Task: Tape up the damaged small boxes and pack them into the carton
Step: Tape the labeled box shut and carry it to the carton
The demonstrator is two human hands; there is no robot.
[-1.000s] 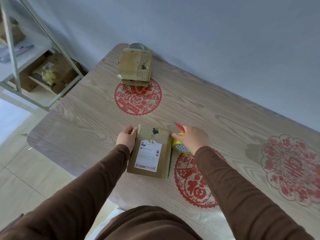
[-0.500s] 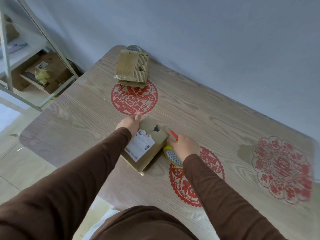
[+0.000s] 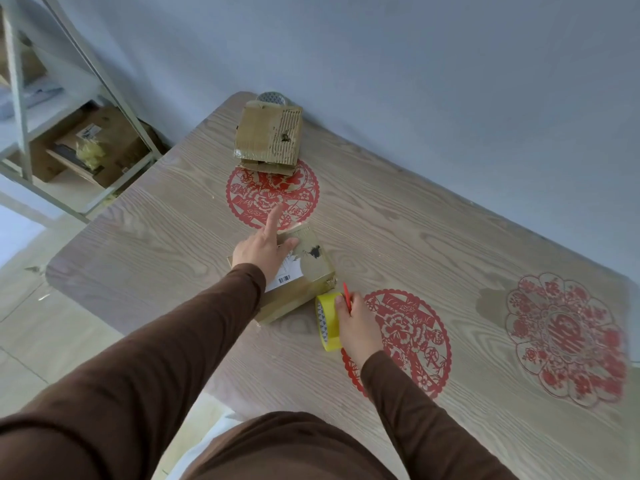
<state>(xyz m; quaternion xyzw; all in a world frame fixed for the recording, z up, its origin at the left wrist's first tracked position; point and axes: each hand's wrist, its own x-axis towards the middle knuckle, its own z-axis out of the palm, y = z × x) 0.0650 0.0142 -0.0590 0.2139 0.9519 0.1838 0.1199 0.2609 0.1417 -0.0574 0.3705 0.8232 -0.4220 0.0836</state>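
Observation:
A small brown box [image 3: 310, 271] with a white label and a dark torn spot lies near the table's front edge, turned at an angle. My left hand [image 3: 265, 247] rests flat on its top, index finger stretched out past the far edge. My right hand [image 3: 356, 323] grips a yellow tape roll [image 3: 327, 320] standing on edge against the box's right corner, with a thin red cutter [image 3: 347, 295] sticking up beside my fingers. A second damaged box [image 3: 268, 135], with ripped corrugated card, sits at the far end of the table.
The wooden table [image 3: 433, 237] carries red paper-cut decorations [image 3: 272, 194]. Behind the far box a round grey object [image 3: 272, 97] peeks out. A metal shelf [image 3: 20, 109] with cartons [image 3: 100, 143] stands at the left. The wall runs along the table's far side.
The box has been turned clockwise under my left hand, which moved onto its top with fingers straightened. My right hand drew the tape roll back toward me along the box's right side.

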